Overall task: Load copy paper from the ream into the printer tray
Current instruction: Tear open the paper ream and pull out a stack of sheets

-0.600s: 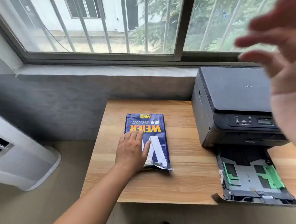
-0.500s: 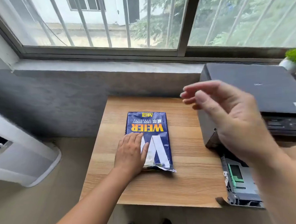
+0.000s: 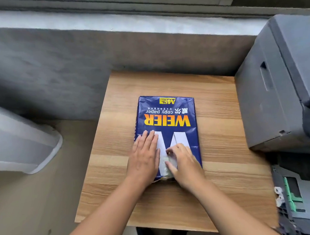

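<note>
A blue ream of copy paper (image 3: 168,114) marked WEIER lies flat in the middle of the wooden table (image 3: 221,131). My left hand (image 3: 145,159) rests flat on the ream's near left part, fingers together. My right hand (image 3: 184,163) lies on the ream's near right part, its fingertips pinching the torn wrapper at the near end. The dark grey printer (image 3: 282,85) stands at the right. Its pulled-out paper tray (image 3: 298,201), with green guides, sticks out at the lower right and holds no paper that I can see.
A grey concrete wall and window sill (image 3: 109,21) run behind the table. A white appliance (image 3: 20,142) stands on the floor at the left. The table's left and near edges drop to the floor.
My right hand has come down from the air onto the ream's near end beside the left hand. The camera has tilted down and moved closer to the table.
</note>
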The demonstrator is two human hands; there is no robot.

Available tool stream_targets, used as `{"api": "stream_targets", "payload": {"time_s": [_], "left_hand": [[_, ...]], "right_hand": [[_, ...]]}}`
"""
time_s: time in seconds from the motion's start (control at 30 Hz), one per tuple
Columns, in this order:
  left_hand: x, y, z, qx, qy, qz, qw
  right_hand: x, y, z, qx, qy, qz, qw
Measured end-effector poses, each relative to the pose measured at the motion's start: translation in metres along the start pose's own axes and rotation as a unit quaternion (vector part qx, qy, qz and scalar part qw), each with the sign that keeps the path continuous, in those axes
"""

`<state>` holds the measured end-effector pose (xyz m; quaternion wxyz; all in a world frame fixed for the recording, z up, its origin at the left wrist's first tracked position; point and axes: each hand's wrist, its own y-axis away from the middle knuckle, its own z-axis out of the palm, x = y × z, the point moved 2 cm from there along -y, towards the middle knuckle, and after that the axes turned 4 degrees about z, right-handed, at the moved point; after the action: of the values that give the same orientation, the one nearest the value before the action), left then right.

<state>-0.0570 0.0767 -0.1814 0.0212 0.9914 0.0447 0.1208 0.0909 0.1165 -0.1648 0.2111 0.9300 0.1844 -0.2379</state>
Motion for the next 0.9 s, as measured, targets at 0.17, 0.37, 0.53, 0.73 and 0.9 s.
{"api": "stream_targets", "payload": {"time_s": [0.17, 0.37, 0.53, 0.73, 0.9], "left_hand": [[-0.003, 0.006, 0.021, -0.01, 0.013, 0.005, 1.0], [-0.004, 0.008, 0.02, -0.006, 0.022, 0.002, 1.0], [-0.007, 0.005, 0.02, -0.026, -0.001, 0.002, 1.0], [-0.006, 0.003, 0.019, -0.041, -0.025, 0.007, 0.999], [-0.005, 0.004, 0.016, -0.024, -0.018, 0.005, 1.0]], "right_hand": [[0.003, -0.012, 0.01, 0.043, 0.012, -0.003, 0.999], [0.007, -0.01, 0.012, 0.077, 0.045, -0.036, 0.995], [0.012, 0.018, 0.005, 0.083, 0.09, -0.143, 0.982], [0.024, 0.099, 0.025, 0.061, 0.124, -0.253, 0.958], [0.035, 0.133, 0.065, 0.023, 0.132, -0.242, 0.961]]}}
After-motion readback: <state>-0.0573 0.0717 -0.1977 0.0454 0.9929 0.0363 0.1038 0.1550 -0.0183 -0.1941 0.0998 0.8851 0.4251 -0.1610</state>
